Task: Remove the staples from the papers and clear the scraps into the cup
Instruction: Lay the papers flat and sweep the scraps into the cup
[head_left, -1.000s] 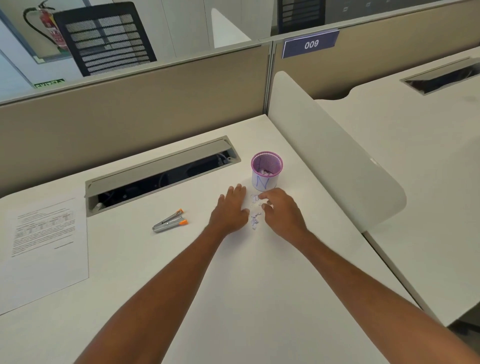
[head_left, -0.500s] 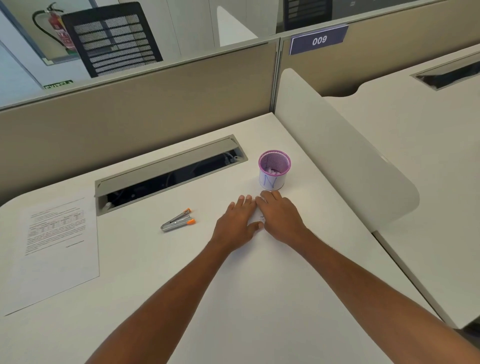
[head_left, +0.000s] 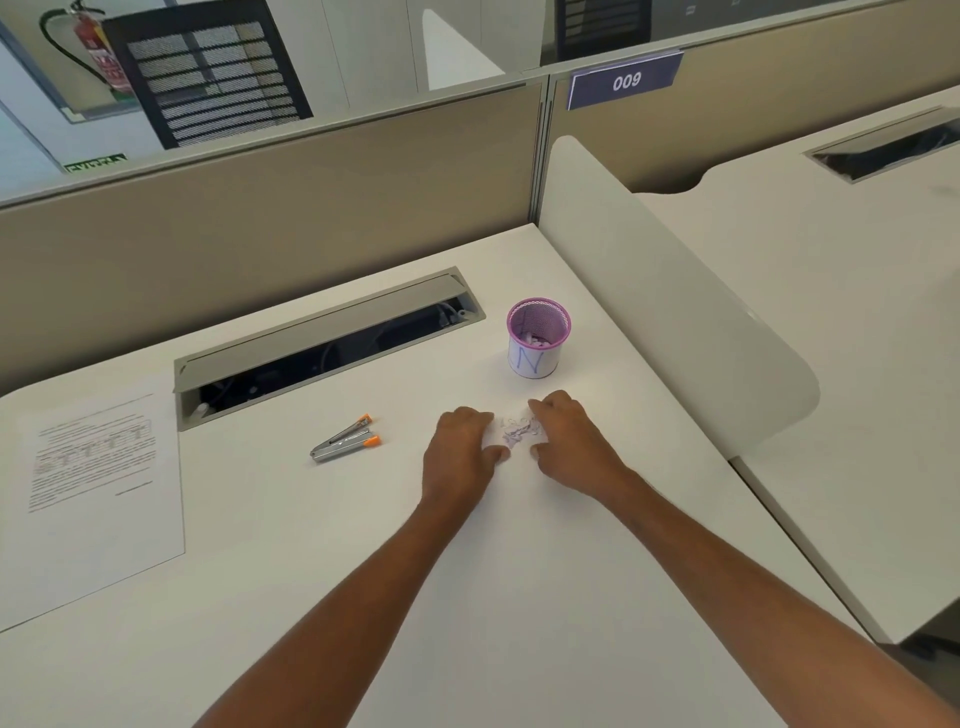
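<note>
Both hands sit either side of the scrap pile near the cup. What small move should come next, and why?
Probably draw both hands together to pinch up the pile. The left hand and right hand flank the paper scraps, which lie loose on the desk just short of the purple cup; the cup already holds some scraps, and none here looks lifted yet.

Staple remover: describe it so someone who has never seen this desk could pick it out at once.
On the white desk, find the long grey cable slot set into the top. Just in front of it, between the printed sheet and the left hand, lies the staple remover. It is the only metal tool there: small, silver, with two orange tips.
</note>
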